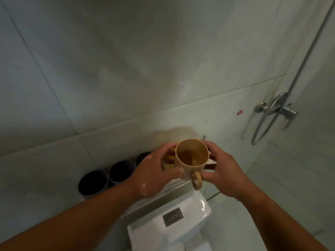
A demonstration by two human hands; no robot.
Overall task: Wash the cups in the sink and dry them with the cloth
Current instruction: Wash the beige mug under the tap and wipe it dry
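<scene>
While both hands close in from either side, the tan cup [191,159] sits between them, held above a narrow shelf [168,192] that runs along the tiled wall over the toilet tank [172,221]. The left hand [155,173] curls its fingers round the cup's left wall with the thumb across the front; the right hand [220,166] wraps the right side, thumb pressing in just by the handle. So both are clamped on that one cup, no sink or cloth in sight.

The mouth tips up and toward the camera, so you look straight down into the bowl; its long axis runs from rim to base, leaning away from us. The handle [196,180] sticks out toward the person and slightly down.

To the left along the shelf stand three dark cups [93,182], mouths open, in a row close together. More tan things sit behind the left fingers, too hidden to name.

Best play here, I'd say: keep the rim level so anything inside stays put, shift one hand to the handle, and free the other for the next cup before heading for the sink.
</scene>
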